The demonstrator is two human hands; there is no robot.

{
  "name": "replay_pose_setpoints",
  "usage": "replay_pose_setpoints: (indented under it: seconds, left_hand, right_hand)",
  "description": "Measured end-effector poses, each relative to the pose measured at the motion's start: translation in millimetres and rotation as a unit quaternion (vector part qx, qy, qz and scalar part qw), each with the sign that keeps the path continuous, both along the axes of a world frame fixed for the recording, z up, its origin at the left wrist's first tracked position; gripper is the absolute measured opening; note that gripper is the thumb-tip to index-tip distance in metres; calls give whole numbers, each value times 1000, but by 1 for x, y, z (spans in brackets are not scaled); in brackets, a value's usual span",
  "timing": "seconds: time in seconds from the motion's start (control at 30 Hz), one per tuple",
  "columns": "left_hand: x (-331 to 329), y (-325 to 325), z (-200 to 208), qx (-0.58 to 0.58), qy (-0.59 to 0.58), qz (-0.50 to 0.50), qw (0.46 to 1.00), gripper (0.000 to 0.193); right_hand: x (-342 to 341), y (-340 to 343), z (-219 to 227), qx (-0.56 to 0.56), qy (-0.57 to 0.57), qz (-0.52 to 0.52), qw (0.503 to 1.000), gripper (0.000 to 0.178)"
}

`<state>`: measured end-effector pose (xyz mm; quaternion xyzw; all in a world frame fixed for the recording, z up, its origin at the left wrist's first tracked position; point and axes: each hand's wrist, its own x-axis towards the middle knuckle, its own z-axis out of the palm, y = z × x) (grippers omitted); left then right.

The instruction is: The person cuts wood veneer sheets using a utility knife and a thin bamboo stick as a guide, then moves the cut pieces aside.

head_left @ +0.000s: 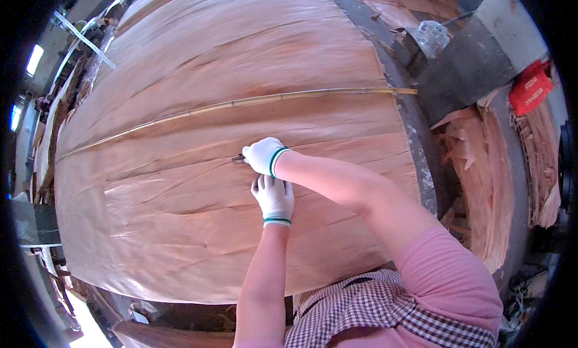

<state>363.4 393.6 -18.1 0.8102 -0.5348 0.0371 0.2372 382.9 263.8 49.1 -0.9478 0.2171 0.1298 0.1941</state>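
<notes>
White-gloved, my right hand [263, 156] is closed round a small dark tool [238, 159], its tip poking out left over the tan wood veneer [180, 227]. My left hand [275, 197] is just below, fingers toward the right one; honestly can't tell if they're pinching anything. Jointed bamboo pole [289, 97] lies across the veneer beyond both.

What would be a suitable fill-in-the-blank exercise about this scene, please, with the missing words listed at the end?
1. The left hand and right hand wear ____ gloves.
2. The small dark tool sticks out from the ____ hand.
3. The long pole lies ____ (nearer/farther) from the person than both hands.
4. The short sleeve is coloured ____.

Missing words: white; right; farther; pink.
</notes>
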Motion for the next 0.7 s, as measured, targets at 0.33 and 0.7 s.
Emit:
replay_pose_setpoints:
  seconds: [0.33,0.7]
  left_hand:
    - [0,-2,2,-15,-28,-10,999,32]
    - [-5,-7,4,-2,-59,-5,998,29]
  right_hand:
    - [-197,-87,5,-36,88,-37,995,26]
    - [-505,-148,12,-114,117,-336,927,38]
